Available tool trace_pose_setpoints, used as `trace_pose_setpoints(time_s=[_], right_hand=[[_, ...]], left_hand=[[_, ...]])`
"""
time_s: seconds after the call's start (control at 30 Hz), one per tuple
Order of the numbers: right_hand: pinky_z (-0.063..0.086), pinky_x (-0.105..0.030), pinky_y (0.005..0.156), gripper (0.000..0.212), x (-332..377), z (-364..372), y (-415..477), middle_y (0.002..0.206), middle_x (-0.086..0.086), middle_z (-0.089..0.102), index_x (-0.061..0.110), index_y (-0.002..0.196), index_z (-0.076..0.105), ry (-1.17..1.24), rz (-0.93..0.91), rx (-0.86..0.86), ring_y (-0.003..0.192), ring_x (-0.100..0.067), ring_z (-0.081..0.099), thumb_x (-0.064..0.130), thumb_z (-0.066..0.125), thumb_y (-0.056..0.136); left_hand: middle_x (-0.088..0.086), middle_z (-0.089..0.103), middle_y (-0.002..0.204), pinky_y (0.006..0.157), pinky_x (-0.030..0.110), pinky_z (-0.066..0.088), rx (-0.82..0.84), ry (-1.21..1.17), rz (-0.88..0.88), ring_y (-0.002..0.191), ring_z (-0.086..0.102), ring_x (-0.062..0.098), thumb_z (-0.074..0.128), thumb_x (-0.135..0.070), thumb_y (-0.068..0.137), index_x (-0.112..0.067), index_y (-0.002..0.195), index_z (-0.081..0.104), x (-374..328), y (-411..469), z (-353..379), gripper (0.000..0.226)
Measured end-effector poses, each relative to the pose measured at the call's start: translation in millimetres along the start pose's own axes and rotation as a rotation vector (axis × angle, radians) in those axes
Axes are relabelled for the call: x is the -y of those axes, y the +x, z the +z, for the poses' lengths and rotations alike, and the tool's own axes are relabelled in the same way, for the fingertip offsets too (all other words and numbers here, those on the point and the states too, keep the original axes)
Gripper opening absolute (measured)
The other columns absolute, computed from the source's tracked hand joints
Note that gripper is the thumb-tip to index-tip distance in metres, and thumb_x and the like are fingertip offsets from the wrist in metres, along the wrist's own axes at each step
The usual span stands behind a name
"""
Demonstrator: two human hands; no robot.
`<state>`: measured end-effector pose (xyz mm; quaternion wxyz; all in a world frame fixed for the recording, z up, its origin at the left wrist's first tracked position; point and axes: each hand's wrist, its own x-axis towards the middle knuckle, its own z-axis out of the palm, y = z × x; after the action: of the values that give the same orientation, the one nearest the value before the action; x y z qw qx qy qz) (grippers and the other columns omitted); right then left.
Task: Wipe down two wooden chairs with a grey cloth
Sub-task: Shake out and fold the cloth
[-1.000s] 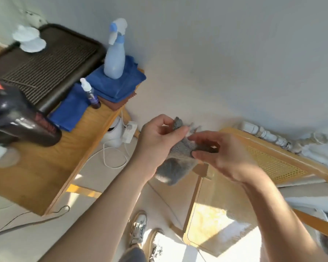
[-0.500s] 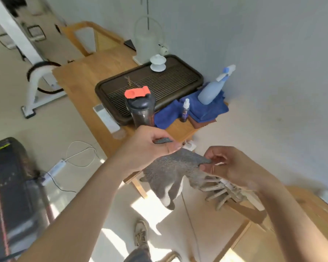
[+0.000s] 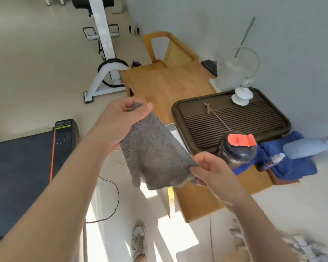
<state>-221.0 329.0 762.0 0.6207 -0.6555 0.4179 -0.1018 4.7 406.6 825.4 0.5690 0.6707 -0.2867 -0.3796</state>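
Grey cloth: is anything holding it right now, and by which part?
Both hands hold the grey cloth, spread between them: the left hand pinches one top corner, the right hand pinches the other end of the same hemmed edge.

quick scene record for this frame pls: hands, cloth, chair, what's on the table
left hand: pinches the upper corner of the grey cloth
right hand: pinches the cloth's lower corner
grey cloth: spread between both hands in the air, bottom edge hanging
wooden chair: at the table's far end, untouched
table: holds a dark tray, a bottle with an orange lid, a spray bottle on a blue cloth
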Motion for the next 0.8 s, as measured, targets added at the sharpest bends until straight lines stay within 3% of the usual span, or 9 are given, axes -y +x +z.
trace_pose_setpoints(time_s=[0.13, 0.33, 0.43, 0.57, 0.7, 0.8], right_hand=[[0.054, -0.032, 0.073, 0.015, 42, 39, 50, 0.086, -0.006, 0.071, 0.000, 0.097, 0.061, 0.327, 0.082, -0.012, 0.081, -0.019, 0.068, 0.013, 0.053, 0.096], [0.047, -0.021, 0.050, 0.020, 95, 86, 116, 0.078, -0.010, 0.060, -0.003, 0.102, 0.064, 0.486, 0.081, -0.044, 0.059, -0.010, 0.057, 0.014, 0.055, 0.096], [0.050, -0.022, 0.057, 0.019, 114, 99, 146, 0.086, -0.011, 0.068, 0.001, 0.108, 0.067, 0.576, 0.019, 0.072, 0.068, -0.013, 0.061, 0.002, 0.054, 0.093], [0.049, -0.022, 0.064, 0.040, 130, 101, 177, 0.088, -0.008, 0.070, 0.011, 0.115, 0.068, 0.685, -0.039, 0.282, 0.072, -0.013, 0.059, -0.013, 0.047, 0.090], [0.045, -0.031, 0.078, 0.051, 139, 87, 206, 0.104, -0.017, 0.068, 0.014, 0.118, 0.068, 0.656, -0.083, 0.342, 0.086, -0.025, 0.057, -0.017, 0.043, 0.087], [0.040, -0.031, 0.075, 0.049, 154, 74, 225, 0.103, -0.020, 0.065, 0.016, 0.107, 0.074, 0.658, -0.084, 0.286, 0.083, -0.026, 0.048, -0.018, 0.045, 0.085]], left_hand=[[0.001, 0.068, 0.074, 0.069, 0.034, 0.051, -0.137, -0.040, -0.034, 0.070, 0.064, 0.018, 0.068, -0.023, 0.088, -0.018, 0.082, 0.066, 11, 42, -54, 0.008], [0.007, 0.067, 0.078, 0.068, 0.040, 0.054, -0.051, 0.015, -0.077, 0.074, 0.064, 0.023, 0.071, -0.013, 0.085, -0.020, 0.081, 0.066, 13, 80, -81, 0.010], [0.013, 0.066, 0.079, 0.070, 0.043, 0.056, -0.075, 0.093, -0.054, 0.072, 0.062, 0.022, 0.071, -0.012, 0.086, -0.015, 0.084, 0.069, 12, 98, -71, 0.005], [0.004, 0.071, 0.080, 0.064, 0.028, 0.056, -0.128, 0.070, -0.064, 0.072, 0.066, 0.014, 0.069, -0.014, 0.087, -0.015, 0.086, 0.072, 2, 126, -64, 0.003], [0.012, 0.073, 0.090, 0.065, 0.028, 0.057, 0.044, 0.074, -0.122, 0.075, 0.071, 0.018, 0.063, -0.006, 0.090, -0.015, 0.103, 0.072, -19, 153, -78, 0.018], [0.014, 0.070, 0.092, 0.073, 0.030, 0.057, 0.202, 0.123, -0.097, 0.079, 0.069, 0.021, 0.064, 0.006, 0.085, -0.022, 0.106, 0.072, -32, 173, -86, 0.036]])
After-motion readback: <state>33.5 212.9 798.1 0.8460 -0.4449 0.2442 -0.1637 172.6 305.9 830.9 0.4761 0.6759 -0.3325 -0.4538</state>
